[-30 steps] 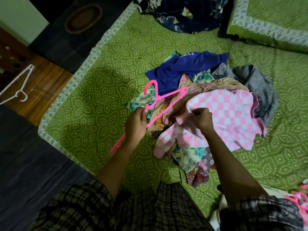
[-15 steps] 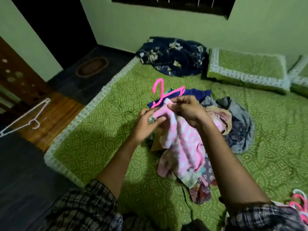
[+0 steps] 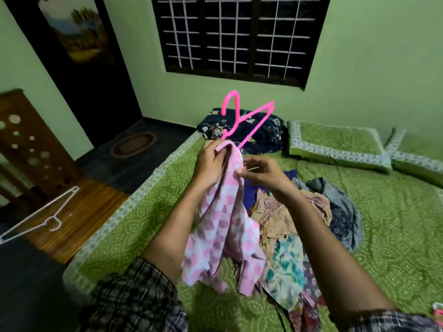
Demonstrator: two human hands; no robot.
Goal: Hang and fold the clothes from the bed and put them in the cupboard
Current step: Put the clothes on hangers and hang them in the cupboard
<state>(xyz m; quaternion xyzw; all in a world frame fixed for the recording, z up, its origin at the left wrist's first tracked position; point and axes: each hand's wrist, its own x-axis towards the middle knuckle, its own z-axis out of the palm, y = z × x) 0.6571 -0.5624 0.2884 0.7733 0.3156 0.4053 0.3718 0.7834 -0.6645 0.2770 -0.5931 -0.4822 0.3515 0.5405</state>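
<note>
A pink and white checked garment (image 3: 225, 226) hangs in the air above the green bed (image 3: 134, 226). My left hand (image 3: 211, 164) grips its top edge together with a pink plastic hanger (image 3: 242, 118), whose hook sticks up above my fingers. My right hand (image 3: 261, 172) pinches the garment's top edge just to the right. Under my arms a heap of mixed clothes (image 3: 297, 226) lies on the bed, blue, beige, grey and floral pieces among them.
A white hanger (image 3: 40, 214) lies on the wooden surface at the left. Green pillows (image 3: 335, 142) and a dark floral bundle (image 3: 251, 133) sit at the bed's head under a barred window. More pink hangers (image 3: 437, 310) peek in at the lower right edge.
Both hands have lifted the checked garment and the pink hanger up off the heap. My view has tilted up to take in the wall and window.
</note>
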